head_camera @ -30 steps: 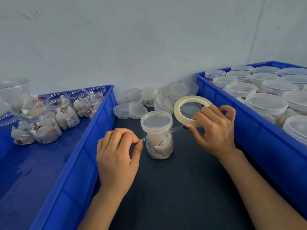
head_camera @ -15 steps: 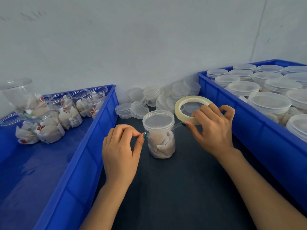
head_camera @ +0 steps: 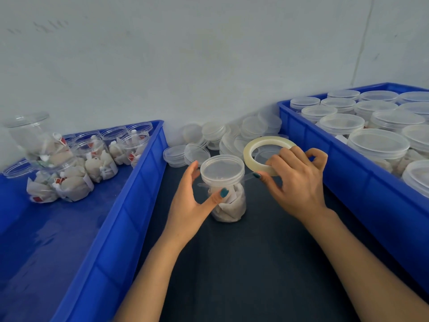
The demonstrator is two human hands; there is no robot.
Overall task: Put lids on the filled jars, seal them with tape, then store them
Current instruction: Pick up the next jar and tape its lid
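A clear jar [head_camera: 229, 205] filled with white packets stands on the dark table between two blue bins, with a clear lid [head_camera: 222, 169] on top. My left hand [head_camera: 195, 201] cups the jar from the left: the thumb presses on its neck just under the lid, the fingers reach round the lid's far side. My right hand [head_camera: 294, 182] holds a roll of clear tape [head_camera: 260, 151] just right of the jar. A short strip of tape runs from the roll to the lid's rim.
The left blue bin [head_camera: 130, 217] holds several open, filled jars [head_camera: 92, 159] at its far end. The right blue bin [head_camera: 348, 177] is packed with lidded jars [head_camera: 378, 145]. Loose clear lids [head_camera: 213, 135] are piled against the wall behind the jar.
My left hand has let go of its pinch beside the jar and opened around the jar and lid. The right hand with the tape roll has stayed almost still.
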